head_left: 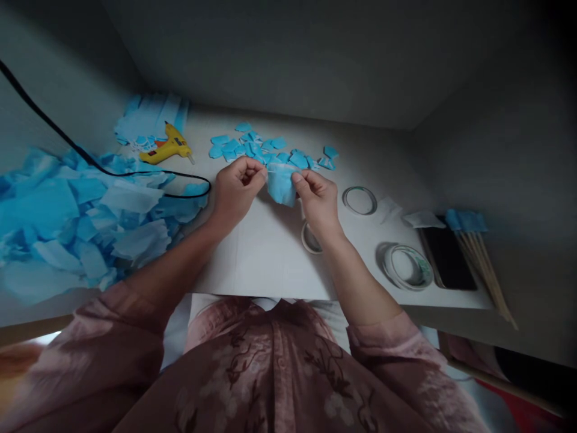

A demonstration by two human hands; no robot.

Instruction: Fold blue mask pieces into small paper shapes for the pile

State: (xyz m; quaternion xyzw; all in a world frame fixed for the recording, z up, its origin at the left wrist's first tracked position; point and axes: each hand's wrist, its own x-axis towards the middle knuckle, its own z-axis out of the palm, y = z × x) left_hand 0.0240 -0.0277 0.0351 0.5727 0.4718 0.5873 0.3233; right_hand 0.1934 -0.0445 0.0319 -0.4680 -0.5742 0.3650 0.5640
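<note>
Between my two hands, above the white table, hangs a small piece of light blue mask fabric (282,185) with a pale band along its top. My left hand (238,187) pinches its left upper corner with thumb and forefinger. On the other side my right hand (319,198) grips the right edge, thumb in front. Just beyond the hands lie several small cut blue pieces (252,145), loosely scattered. A tape roll (310,238) sits under my right wrist, partly hidden by it.
Torn blue and white fabric scraps (90,222) heap up at left, crossed by a black cable (81,150). Behind them are a yellow glue gun (167,147) and stacked masks (155,114). At right are tape rolls (406,267), a dark phone (447,258) and blue-tipped sticks (484,258).
</note>
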